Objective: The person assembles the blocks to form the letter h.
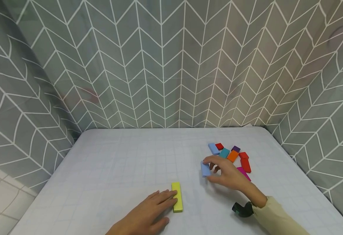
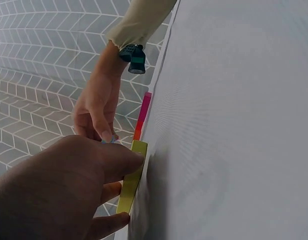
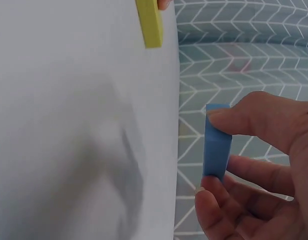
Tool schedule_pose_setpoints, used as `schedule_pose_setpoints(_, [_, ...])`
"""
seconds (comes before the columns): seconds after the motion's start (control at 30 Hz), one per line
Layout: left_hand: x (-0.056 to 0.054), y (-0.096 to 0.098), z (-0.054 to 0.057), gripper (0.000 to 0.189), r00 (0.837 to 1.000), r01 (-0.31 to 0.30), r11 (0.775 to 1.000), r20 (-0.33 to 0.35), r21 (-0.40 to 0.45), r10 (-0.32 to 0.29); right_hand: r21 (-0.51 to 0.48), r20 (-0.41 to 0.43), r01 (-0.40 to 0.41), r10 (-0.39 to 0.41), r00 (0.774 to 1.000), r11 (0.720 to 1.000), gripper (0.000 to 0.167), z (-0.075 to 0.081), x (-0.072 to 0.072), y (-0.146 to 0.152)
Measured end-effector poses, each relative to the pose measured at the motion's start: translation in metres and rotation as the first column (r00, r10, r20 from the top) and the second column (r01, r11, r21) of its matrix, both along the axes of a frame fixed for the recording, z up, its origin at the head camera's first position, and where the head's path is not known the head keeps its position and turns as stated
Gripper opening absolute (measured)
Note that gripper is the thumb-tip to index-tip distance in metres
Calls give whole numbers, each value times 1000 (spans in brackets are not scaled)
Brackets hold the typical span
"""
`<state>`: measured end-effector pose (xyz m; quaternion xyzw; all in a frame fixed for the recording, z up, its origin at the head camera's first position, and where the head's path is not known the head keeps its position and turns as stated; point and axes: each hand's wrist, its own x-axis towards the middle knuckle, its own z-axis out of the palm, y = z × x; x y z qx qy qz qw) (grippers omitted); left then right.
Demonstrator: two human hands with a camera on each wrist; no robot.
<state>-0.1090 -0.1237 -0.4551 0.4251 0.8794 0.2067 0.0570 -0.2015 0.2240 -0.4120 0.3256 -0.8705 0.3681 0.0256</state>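
In the head view my right hand (image 1: 227, 173) pinches a light blue block (image 1: 205, 169) by its ends. The right wrist view shows the thumb at the upper end of this blue block (image 3: 217, 142) and fingertips at the lower end. My left hand (image 1: 148, 210) lies low on the table, its fingers extended and their tips touching a long yellow block (image 1: 177, 197). Its thumb stays apart from that block in the head view. Part of the yellow block (image 2: 132, 177) is covered by the left hand in the left wrist view.
Beyond the right hand lie loose blocks: another light blue block (image 1: 213, 148), a teal block (image 1: 224, 153), an orange block (image 1: 232, 156), a purple block (image 1: 236, 148), several red ones (image 1: 245, 165) and a magenta block (image 1: 244, 173). Patterned curtains (image 1: 165, 65) surround the white table (image 1: 115, 163).
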Motion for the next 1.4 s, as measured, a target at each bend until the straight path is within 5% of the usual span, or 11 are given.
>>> schedule_pose_setpoints(0.47, [-1, -1, -3, 55, 999, 4, 1000, -48, 28, -3, -8, -25, -75, 75, 997, 997, 47, 8, -4, -45])
schedule_pose_setpoints(0.77, [-2, -1, -3, 55, 999, 3, 1000, -48, 18, -2, -6, 15, -133, 133, 991, 991, 43, 2, -11, -67])
schedule_pose_setpoints(1.07, [-1, -2, -5, 56, 986, 21, 998, -164, 53, -12, -1, 63, -170, 170, 984, 985, 41, -7, -18, -85])
schedule_pose_setpoints(1.4, [-2, -3, -8, 55, 981, 43, 996, -191, 74, -28, 12, 101, -184, 182, 978, 983, 41, -18, -22, -95])
